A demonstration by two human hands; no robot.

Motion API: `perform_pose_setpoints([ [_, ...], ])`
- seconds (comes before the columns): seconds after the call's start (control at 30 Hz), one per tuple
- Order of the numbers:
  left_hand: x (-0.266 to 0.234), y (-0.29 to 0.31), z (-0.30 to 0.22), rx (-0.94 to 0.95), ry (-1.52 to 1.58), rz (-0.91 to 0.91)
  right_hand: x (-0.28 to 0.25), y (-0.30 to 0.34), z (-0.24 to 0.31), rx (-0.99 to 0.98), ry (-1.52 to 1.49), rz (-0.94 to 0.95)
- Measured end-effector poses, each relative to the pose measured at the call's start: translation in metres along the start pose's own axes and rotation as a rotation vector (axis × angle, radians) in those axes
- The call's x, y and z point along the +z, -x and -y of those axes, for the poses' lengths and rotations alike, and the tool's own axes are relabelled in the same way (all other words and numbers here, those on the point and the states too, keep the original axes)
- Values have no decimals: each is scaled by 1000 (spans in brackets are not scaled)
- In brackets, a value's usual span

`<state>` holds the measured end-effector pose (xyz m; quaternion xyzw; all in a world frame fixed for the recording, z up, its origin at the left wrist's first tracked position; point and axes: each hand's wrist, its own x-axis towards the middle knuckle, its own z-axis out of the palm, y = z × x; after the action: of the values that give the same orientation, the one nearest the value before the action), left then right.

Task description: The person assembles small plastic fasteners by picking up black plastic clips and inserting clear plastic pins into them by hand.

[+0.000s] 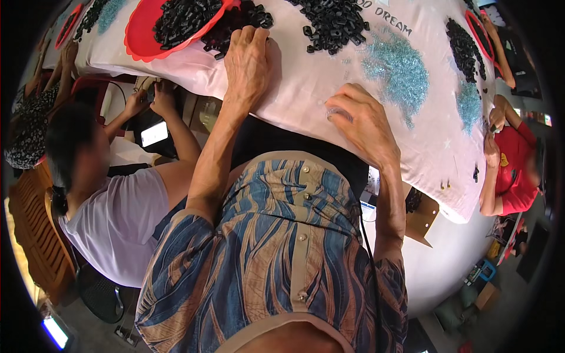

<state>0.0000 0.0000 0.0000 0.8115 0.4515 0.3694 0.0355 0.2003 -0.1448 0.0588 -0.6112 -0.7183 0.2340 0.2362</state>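
Left hand: the bare left hand (247,67) reaches down with its fingers bunched, at the near edge of a loose spread of small glossy black tubular pieces (254,16); whether the fingertips pinch 1 of them, I cannot tell.
Right hand: the bare right hand (364,120) is curled over the pale pink tablecloth (300,88), thumb close to the forefinger; a glint shows there, but I cannot tell if it is a held piece.
Black pieces: just under and beyond the left fingertips; a separate black heap (335,26) lies beyond and between the 2 hands.
Red scalloped plastic tray: just left of the left hand, its rim (134,46) enclosing more black pieces.
Clear-blue glittering heap of tiny bits (400,73): beyond the right hand and to its right.
Weight and stiffness, judged: the black pieces look light, hard and unlikely to crush.
Surface, judged: smooth and rounded, so apt to slip or roll.
Best hold, judged: thumb and forefinger on opposite sides of the tube wall, leaving the ends free.
Blue bits, judged: very light, easily scattered; fingertips only.
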Motion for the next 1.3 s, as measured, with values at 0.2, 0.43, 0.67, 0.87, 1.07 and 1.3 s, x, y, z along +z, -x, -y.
perform_pose_setpoints([
  [0.2, -3, -3, -5, 17, 34, -100, 7, -9, -2, -103, 108, -35],
  [0.43, -5, 6, -52, -588, 1659, 374, 5, -13, -4, 55, -356, -391],
  [0.67, 4, 22, -74, -572, 1765, 523, -7, -6, -2, 164, -946, -546],
  [0.87, 1, 23, -80, -546, 1679, 518, -5, -1, -12, 158, -888, -589],
  [1.07, -1, 22, -80, -717, 1885, 613, -1, -1, -6, 153, -898, -618],
  [1.3, 8, 27, -75, -847, 1974, 619, 2, -1, -4, 72, -912, -630],
])
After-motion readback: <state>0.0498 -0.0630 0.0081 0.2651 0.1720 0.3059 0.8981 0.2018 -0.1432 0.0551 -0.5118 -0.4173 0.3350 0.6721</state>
